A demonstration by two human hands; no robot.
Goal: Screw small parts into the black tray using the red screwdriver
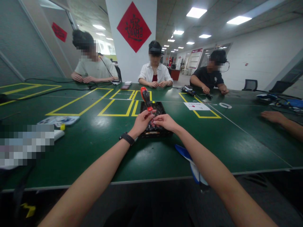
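Observation:
My left hand (142, 122), with a black watch on the wrist, is closed round the lower part of a screwdriver (146, 98) with a red and black handle. The screwdriver stands nearly upright, handle up, over a black tray-like device (161, 108) on the green table (94, 151). My right hand (165, 121) is pinched beside the left one at the screwdriver's shaft, just above the device. What its fingertips hold is too small to make out.
Three people sit across the table with their hands on it. Another person's hand (272, 116) rests at the right. A blue and white object (189, 159) lies near my right forearm. A white sheet (196, 106), a tape ring (225, 105), cables and yellow tape outlines lie on the table.

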